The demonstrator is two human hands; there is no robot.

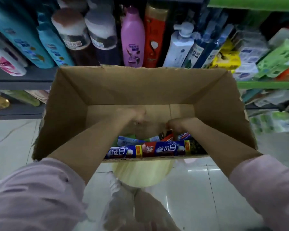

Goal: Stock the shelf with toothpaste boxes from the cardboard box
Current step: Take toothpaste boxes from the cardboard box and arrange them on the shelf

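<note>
The toothpaste boxes point(163, 150) lie in a loose pile at the near end of the cardboard box point(140, 87), down on its floor. They are long, thin and shiny, mostly blue with red ends. Both hands are reaching down into the box. The right hand point(175, 125) has its fingers curled down over the pile, touching a red and blue toothpaste box point(182, 136), but I cannot tell if it really has hold of it. The left hand point(137, 116) is a bit blurry, with curled fingers, and I cannot tell if it holds anything. I think the step now is picking boxes out. To do it well, grab one long box around its middle, so it does not tip, and lift it straight up past the tall brown walls. The cardboard looks dull and rough, with torn edges. Behind it the shelf point(20, 80) holds smooth round bottles, like the pink bottle point(133, 37). The floor point(198, 189) is glossy tile.
</note>
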